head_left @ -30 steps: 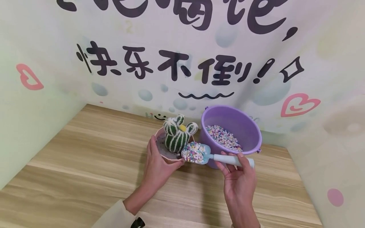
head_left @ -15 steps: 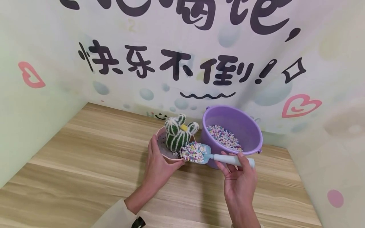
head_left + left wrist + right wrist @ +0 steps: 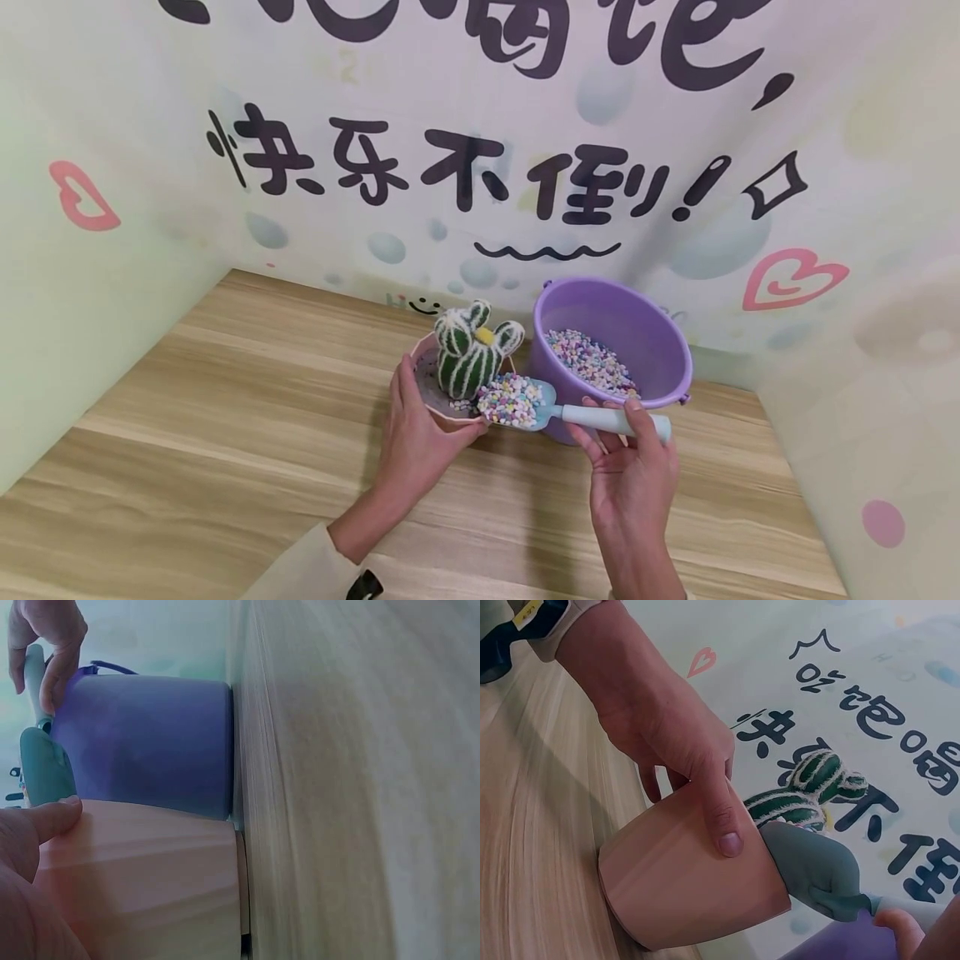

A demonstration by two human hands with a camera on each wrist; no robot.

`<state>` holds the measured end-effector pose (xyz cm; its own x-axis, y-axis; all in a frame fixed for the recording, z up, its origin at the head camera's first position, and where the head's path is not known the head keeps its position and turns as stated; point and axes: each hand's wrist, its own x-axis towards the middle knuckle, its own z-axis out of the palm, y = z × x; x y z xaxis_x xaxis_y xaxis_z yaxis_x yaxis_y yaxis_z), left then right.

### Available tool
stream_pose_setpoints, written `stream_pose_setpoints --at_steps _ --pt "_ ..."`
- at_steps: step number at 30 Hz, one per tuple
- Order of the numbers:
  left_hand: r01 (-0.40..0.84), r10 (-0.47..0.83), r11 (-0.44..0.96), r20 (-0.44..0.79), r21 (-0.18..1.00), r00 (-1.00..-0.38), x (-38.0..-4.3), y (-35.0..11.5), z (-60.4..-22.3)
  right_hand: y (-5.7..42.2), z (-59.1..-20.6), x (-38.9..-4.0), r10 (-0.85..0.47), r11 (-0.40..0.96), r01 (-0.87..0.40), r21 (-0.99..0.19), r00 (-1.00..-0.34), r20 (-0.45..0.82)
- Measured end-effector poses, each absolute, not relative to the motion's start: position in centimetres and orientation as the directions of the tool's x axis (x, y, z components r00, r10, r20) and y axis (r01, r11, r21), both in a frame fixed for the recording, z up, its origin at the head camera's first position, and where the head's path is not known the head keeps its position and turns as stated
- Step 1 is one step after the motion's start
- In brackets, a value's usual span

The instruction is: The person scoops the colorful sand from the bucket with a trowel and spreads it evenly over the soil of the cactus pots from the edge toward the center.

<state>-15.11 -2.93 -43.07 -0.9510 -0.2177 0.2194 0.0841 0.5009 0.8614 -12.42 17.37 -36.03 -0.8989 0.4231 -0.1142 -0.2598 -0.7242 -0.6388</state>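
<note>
A pinkish flower pot (image 3: 424, 350) stands on the table, and my left hand (image 3: 417, 442) grips its rim with the thumb at the front. In the pot, a green-and-white knitted cactus (image 3: 467, 363) with a yellow bit on top rises from grey filling. My right hand (image 3: 632, 483) holds the pale handle of a light blue scoop (image 3: 553, 400) between thumb and fingers. Colourful pebbles (image 3: 510, 402) heap the scoop, whose tip lies over the pot's right rim. A few pebbles rest in the pot by the cactus. The right wrist view shows the left thumb (image 3: 724, 829) against the pot's side.
Just right of the pot stands a purple bucket (image 3: 551, 292), partly filled with similar pebbles (image 3: 592, 363). Behind them is a wall cloth (image 3: 337, 242) with large black lettering. Side panels bound the wooden table (image 3: 225, 433) at left and right.
A few pebbles have dropped from the scoop's tip into the pot beside the cactus. Both hands have kept nearly the same positions; the whole view has shifted slightly.
</note>
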Motion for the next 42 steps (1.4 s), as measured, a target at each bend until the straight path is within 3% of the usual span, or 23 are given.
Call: stream_pose_setpoints --at_steps 42 --pt "0.097 -0.217 0.53 0.245 0.843 -0.945 -15.13 -2.9 -43.41 17.46 -35.12 -12.47 0.458 -0.659 -0.265 -0.703 -0.884 -0.096"
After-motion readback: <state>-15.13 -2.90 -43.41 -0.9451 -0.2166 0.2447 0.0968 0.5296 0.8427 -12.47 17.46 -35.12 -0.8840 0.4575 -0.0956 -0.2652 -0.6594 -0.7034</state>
